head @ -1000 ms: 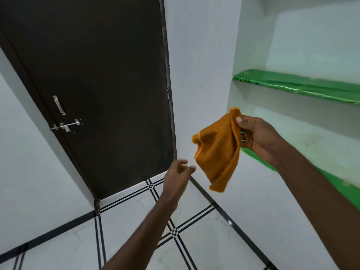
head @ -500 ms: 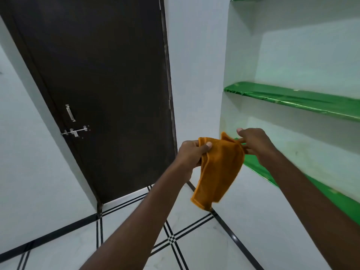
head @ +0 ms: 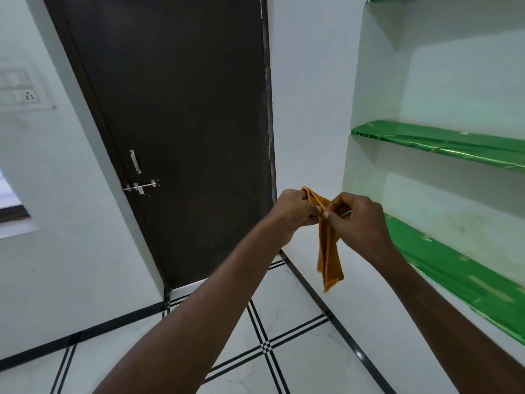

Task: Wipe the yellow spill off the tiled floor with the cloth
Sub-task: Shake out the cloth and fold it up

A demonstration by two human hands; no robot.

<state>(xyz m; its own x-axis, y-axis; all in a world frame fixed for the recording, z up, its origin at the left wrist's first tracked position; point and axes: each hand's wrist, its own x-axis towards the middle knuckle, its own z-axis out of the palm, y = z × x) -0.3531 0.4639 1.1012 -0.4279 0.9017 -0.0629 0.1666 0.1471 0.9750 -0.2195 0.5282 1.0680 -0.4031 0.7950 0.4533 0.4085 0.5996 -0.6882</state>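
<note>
A white switch panel [head: 17, 91] is mounted on the left wall, beside a dark brown wooden door [head: 181, 123] fitted with a metal latch [head: 141, 186]. In front of the door, the folded orange cloth [head: 327, 245] is gripped at its top by the left hand [head: 295, 210] and pinched by the right hand [head: 356, 220], its length hanging above the white tiled floor [head: 298, 362]. Green-lined shelves [head: 443, 143] are set into the right wall.

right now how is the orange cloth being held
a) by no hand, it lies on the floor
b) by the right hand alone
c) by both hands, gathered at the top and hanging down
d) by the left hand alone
c: the left hand and right hand both pinch the top of the cloth, which hangs down in a narrow bunch above the tiled floor.
</note>
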